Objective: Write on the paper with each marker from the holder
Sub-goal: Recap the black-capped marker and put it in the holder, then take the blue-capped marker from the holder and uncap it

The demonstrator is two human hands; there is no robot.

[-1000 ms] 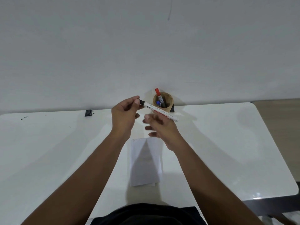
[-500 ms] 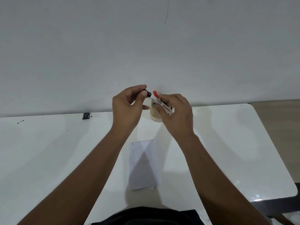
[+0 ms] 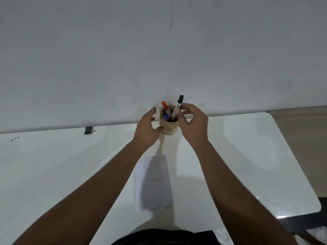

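A round wooden holder [image 3: 168,127] stands at the far edge of the white table [image 3: 53,165], against the wall. In it are a red-capped marker [image 3: 165,107] and a blue-capped marker [image 3: 165,117]. My right hand [image 3: 192,124] pinches a black-capped marker [image 3: 178,106] that stands upright with its lower end inside the holder. My left hand [image 3: 147,129] is open beside the holder's left side, thumb touching its wall. A white sheet of paper [image 3: 153,183] lies nearer to me between my forearms, with a tiny mark at its top left corner.
A small black clip-like object [image 3: 88,130] sits at the table's back edge on the left, with dark specks farther left. The table's rounded right corner [image 3: 315,206] borders a wooden floor. A grey wall rises right behind the holder.
The black cap went onto the marker. My right hand carried it to the holder and lowered its end in. My left hand let go and dropped beside the holder.
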